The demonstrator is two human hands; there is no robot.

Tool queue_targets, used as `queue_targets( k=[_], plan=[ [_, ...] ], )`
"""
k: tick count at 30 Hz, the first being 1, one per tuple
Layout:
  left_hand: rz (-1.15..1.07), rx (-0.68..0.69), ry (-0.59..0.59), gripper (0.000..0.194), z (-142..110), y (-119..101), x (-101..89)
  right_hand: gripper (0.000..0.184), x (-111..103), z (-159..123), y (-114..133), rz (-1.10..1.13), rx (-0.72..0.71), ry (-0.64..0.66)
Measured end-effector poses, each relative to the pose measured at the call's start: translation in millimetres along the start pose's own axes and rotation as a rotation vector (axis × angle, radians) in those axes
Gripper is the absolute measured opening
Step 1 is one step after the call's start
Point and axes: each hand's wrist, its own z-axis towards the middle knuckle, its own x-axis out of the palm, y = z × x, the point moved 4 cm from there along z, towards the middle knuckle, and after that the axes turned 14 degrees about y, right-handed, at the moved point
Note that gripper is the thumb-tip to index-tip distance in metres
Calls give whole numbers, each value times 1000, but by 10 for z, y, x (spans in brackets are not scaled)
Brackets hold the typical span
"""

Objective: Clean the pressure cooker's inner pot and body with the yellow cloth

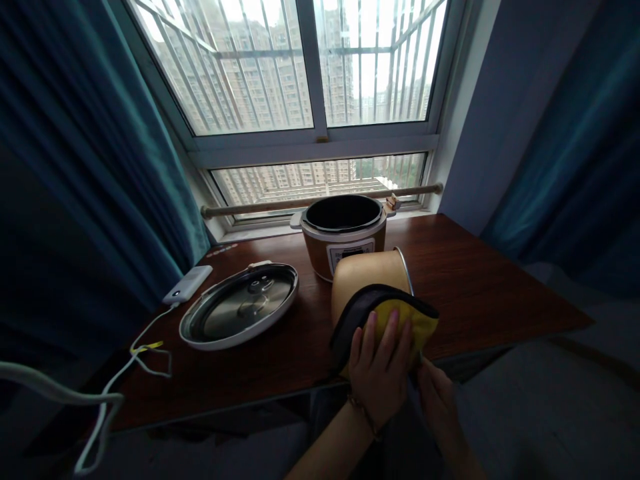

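A golden inner pot (370,277) lies tipped on its side near the front of the table, its metal rim facing right. My left hand (381,363) presses a yellow cloth with a dark grey back (417,323) against the pot's near side, fingers bent over the fabric. Lower right, my right hand (440,397) grips the pot's near rim, its fingertips partly hidden. Behind the pot stands the rice cooker body (320,250), white and gold with a dark open top. The cooker's lid (243,307) rests to the left, its shiny inner side up.
A white power bank (187,285) with a white cable (107,387) sits at the table's left edge. The brown wooden table (480,280) ends close in front of me. Beyond it are a horizontal rail (270,207) and a barred window. Blue curtains (95,133) hang at both sides.
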Motion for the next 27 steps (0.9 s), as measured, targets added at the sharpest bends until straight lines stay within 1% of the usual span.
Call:
queue_targets(
  k=[2, 4, 7, 9, 12, 16, 19, 21, 23, 25, 27],
  plan=[
    [0, -25, -48, 38, -75, -73, 77, 37, 37, 10, 49, 94, 2, 16],
    [17, -28, -69, 37, -131, -137, 121, 37, 40, 16, 112, 166, -2, -9],
    [62, 18, -63, 37, -180, -193, 123, 39, 28, 21, 191, 239, 19, -31],
    [77, 37, -63, 36, -212, -171, 110, 40, 22, 43, 246, 261, 43, -38],
    [81, 56, -110, 32, -302, -38, 108, 42, 31, 141, 359, 289, 61, -30],
    [68, 48, -160, 28, -489, 277, 155, 44, 70, 314, 532, 290, 71, -20],
    [23, 43, -166, 37, -619, 470, 204, 45, 112, 368, 613, 292, 64, -21],
    [-32, -11, -139, 47, -682, 544, 254, 46, 141, 362, 624, 333, 76, -12],
    [-128, -147, -96, 53, -730, 594, 316, 46, 169, 344, 611, 388, 102, 36],
    [-229, -285, -68, 55, -776, 615, 377, 46, 173, 324, 591, 410, 107, 103],
    [-263, -341, -75, 56, -819, 608, 425, 44, 127, 295, 552, 355, 75, 134]
  ],
)
